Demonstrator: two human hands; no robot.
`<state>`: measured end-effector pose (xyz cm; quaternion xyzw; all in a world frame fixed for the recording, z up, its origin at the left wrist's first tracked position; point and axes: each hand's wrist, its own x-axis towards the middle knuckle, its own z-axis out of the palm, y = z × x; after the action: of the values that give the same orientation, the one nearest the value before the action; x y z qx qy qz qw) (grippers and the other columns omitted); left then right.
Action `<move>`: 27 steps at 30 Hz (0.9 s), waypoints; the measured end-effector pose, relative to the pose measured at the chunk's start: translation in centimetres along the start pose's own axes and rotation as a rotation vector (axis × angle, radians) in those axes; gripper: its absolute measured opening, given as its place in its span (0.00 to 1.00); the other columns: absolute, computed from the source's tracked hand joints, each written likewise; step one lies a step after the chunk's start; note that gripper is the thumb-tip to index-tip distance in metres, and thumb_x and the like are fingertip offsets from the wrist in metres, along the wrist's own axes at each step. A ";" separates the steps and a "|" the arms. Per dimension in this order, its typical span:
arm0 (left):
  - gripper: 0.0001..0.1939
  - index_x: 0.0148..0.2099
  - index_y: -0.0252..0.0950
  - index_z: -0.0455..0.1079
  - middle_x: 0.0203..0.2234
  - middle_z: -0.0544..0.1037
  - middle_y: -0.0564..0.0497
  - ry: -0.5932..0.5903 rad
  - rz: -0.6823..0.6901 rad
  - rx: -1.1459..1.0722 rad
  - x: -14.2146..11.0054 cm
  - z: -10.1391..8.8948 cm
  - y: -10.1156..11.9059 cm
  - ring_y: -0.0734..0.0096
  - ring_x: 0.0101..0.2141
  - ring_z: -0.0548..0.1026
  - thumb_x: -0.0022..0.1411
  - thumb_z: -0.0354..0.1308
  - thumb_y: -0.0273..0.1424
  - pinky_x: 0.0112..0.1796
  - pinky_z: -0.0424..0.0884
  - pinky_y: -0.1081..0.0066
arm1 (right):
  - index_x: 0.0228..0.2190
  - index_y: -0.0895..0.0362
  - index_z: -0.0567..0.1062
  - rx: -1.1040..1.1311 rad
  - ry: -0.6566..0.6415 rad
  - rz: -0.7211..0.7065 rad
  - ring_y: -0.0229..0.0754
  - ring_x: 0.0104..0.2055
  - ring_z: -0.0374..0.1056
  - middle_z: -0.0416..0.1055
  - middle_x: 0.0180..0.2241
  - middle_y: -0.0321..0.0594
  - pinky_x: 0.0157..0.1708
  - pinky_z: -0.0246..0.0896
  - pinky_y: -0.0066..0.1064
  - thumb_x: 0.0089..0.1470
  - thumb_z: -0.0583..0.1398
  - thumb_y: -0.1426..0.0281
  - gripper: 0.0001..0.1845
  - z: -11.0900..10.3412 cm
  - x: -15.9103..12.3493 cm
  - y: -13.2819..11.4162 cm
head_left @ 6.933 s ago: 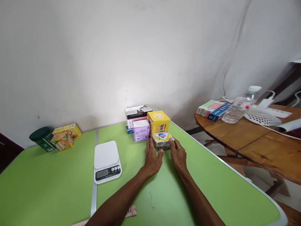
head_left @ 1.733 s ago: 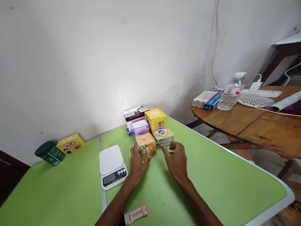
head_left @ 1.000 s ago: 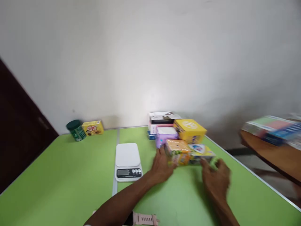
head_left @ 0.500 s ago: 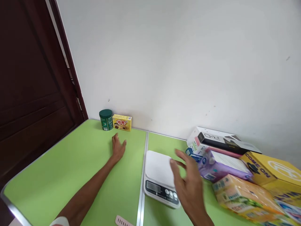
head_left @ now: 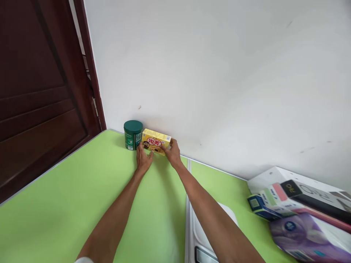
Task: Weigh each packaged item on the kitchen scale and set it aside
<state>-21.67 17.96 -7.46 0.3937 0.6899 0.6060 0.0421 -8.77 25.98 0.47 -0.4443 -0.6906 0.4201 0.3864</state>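
Note:
A small yellow snack box (head_left: 155, 141) with red lettering stands on the green table against the wall. My right hand (head_left: 172, 153) grips its right end, thumb on the front face and fingers behind the edge. At the box's lower left corner is my left hand (head_left: 144, 160), open, with thumb and fingers apart; whether it touches the box is hard to tell. Just left of the box stands a green canister (head_left: 133, 135) with a dark green lid, close to the left fingertips.
A white kitchen scale (head_left: 204, 252) lies under my right forearm, partly hidden. On the right are a purple tissue pack (head_left: 304, 233), a blue box (head_left: 260, 207) and a long black-and-white box (head_left: 315, 193). A metal seam (head_left: 187, 219) divides the table (head_left: 82, 204). A dark door (head_left: 41, 91) stands at left.
My right hand has moved from above the scale to the yellow snack box and taken hold of its right end. My left hand has reached forward to the box. The view has shifted toward the left.

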 end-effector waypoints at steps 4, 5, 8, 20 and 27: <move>0.44 0.71 0.34 0.54 0.54 0.75 0.38 0.028 -0.022 -0.037 -0.2 0.1 0.1 0.51 0.56 0.75 0.57 0.67 0.34 0.61 0.69 0.51 | 0.51 0.54 0.71 0.028 -0.040 0.052 0.53 0.48 0.77 0.80 0.50 0.48 0.46 0.75 0.44 0.45 0.71 0.55 0.34 1.3 0.1 0.0; 0.42 0.71 0.34 0.54 0.53 0.75 0.38 0.045 -0.037 -0.051 -0.2 0.0 0.2 0.52 0.55 0.75 0.58 0.66 0.33 0.61 0.70 0.52 | 0.50 0.54 0.72 0.029 -0.051 0.055 0.53 0.47 0.78 0.81 0.49 0.47 0.46 0.75 0.43 0.45 0.71 0.55 0.32 1.3 -0.2 -0.2; 0.34 0.70 0.32 0.55 0.54 0.74 0.36 0.089 -0.093 -0.084 -0.2 -0.6 0.5 0.55 0.54 0.76 0.63 0.57 0.29 0.59 0.72 0.55 | 0.45 0.54 0.75 0.017 -0.097 0.051 0.53 0.47 0.78 0.82 0.48 0.45 0.47 0.74 0.42 0.44 0.72 0.56 0.29 0.5 -1.6 -0.9; 0.32 0.64 0.37 0.65 0.57 0.74 0.40 -0.043 -0.035 -0.143 -7.7 -5.5 6.8 0.52 0.61 0.72 0.56 0.56 0.24 0.62 0.69 0.52 | 0.43 0.53 0.79 -0.038 -0.171 0.024 0.51 0.44 0.77 0.83 0.42 0.41 0.47 0.73 0.46 0.40 0.74 0.58 0.27 -9.0 -11.0 -5.5; 0.31 0.70 0.38 0.58 0.61 0.70 0.39 -0.194 0.250 -0.150 -16.0 -7.9 14.4 0.54 0.59 0.72 0.66 0.53 0.30 0.57 0.73 0.54 | 0.52 0.54 0.76 0.044 -0.083 -0.145 0.53 0.51 0.77 0.81 0.52 0.46 0.52 0.73 0.47 0.48 0.71 0.60 0.29 -18.1 -18.5 -6.5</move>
<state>-7.81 1.42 0.42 0.5287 0.5812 0.6155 0.0619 11.48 11.24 9.78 -0.3667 -0.7268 0.4243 0.3966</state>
